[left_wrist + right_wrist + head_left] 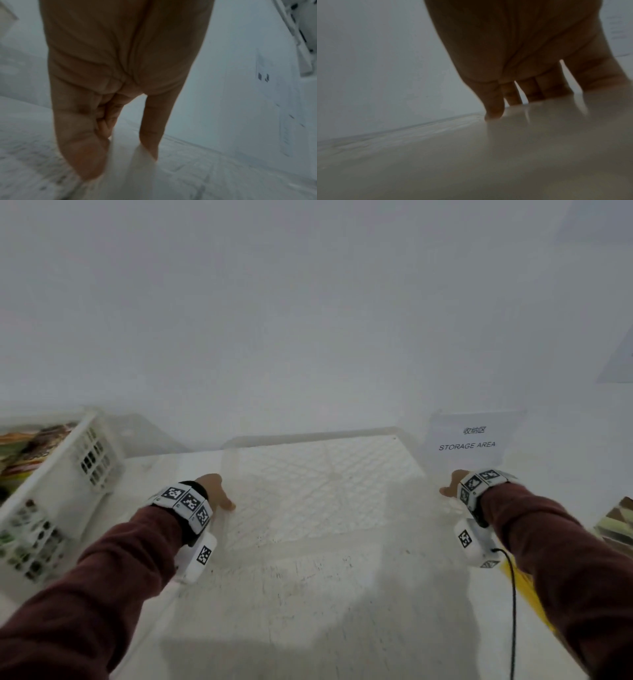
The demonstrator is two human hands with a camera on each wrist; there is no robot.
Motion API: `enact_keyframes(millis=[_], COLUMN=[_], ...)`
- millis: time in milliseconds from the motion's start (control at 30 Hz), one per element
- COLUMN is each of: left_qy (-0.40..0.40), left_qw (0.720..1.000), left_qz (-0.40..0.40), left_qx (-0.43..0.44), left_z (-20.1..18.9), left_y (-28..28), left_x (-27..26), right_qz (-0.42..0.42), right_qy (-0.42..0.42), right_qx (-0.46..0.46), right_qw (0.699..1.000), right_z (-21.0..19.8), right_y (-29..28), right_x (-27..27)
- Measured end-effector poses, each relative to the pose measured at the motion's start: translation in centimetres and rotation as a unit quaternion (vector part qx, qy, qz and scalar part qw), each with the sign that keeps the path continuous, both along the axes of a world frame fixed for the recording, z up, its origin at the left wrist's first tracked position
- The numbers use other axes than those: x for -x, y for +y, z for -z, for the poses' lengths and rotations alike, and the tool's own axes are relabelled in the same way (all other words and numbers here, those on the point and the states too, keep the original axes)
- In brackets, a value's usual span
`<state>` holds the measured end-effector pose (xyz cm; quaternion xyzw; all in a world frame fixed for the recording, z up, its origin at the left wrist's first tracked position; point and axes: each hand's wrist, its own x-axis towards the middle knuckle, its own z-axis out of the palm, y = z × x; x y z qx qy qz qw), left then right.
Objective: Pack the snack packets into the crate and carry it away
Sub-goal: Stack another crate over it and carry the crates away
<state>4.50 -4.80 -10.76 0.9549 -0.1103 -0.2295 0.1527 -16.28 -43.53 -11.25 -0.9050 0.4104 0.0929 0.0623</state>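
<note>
An empty white mesh-bottomed crate (308, 437) stands in front of me on the white surface. My left hand (221, 498) grips its left rim, thumb inside; in the left wrist view the left hand (123, 155) has thumb and fingers straddling the white crate wall (133, 173). At the right rim my right hand (450, 489) holds on; the right wrist view shows the right hand (530, 100) with fingers dipping behind the blurred crate wall (505, 148). Snack packets (30, 446) fill a second white crate (51, 491) at the far left. More packets (616, 522) lie at the right edge.
A paper sign reading STORAGE AREA (467, 440) leans on the white wall behind the crate's right corner. A black cable (512, 611) hangs from my right wrist, beside a yellow strip (520, 583).
</note>
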Motion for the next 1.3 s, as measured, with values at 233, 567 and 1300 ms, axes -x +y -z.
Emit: enact_keyframes(millis=[233,567,1300], left_qy=[0.050,-0.020,0.009], left_qw=[0.995,0.976,0.918], left_qz=[-0.054,-0.097,-0.086], left_qx=[0.073,0.193,0.387], left_z=[-1.0,-2.2,-5.3], left_y=[-0.3,-0.3,10.3], left_x=[-0.1,0.6,2.8], right_qz=[-0.017,-0.043,-0.043], right_qy=[-0.011,-0.055,-0.300], right_qx=[-0.019,-0.027,-0.061], right_qw=[1.000,0.997,0.951], right_z=[-1.6,-3.1,-2.9], right_y=[-1.5,-2.5,6.6], right_x=[-0.7,0.4,5.5])
